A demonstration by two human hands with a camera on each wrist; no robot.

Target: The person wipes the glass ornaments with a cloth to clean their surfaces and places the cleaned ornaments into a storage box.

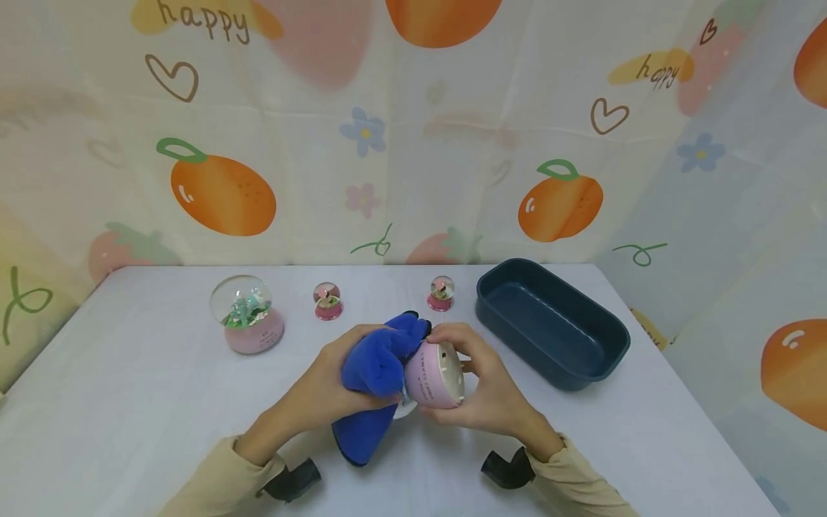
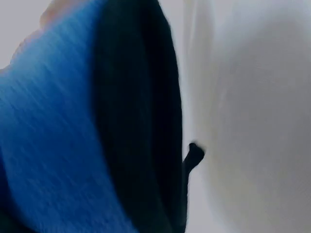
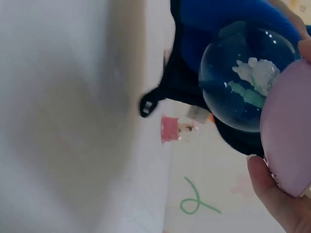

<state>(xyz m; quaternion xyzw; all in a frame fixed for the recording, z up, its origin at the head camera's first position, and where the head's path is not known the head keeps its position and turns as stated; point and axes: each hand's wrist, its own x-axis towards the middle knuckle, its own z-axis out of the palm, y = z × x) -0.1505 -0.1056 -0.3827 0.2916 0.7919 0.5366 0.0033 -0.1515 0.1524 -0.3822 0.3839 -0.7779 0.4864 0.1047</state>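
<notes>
My right hand (image 1: 481,377) grips a snow globe by its pink base (image 1: 426,377), tilted so the pale underside faces right. In the right wrist view, the clear dome (image 3: 243,77) holds a white figure with green below it. My left hand (image 1: 329,388) holds a blue cloth (image 1: 375,366) with a dark edge, up against the dome side of the globe. Cloth fills much of the left wrist view, and most of the dome is hidden behind it in the head view.
A larger pink-based snow globe (image 1: 252,323) stands at the left. Two small globes with red bases, one left (image 1: 328,301) and one right (image 1: 441,294), stand near the back edge. A dark blue rectangular basin (image 1: 549,323) sits at the right on the white table (image 1: 129,402).
</notes>
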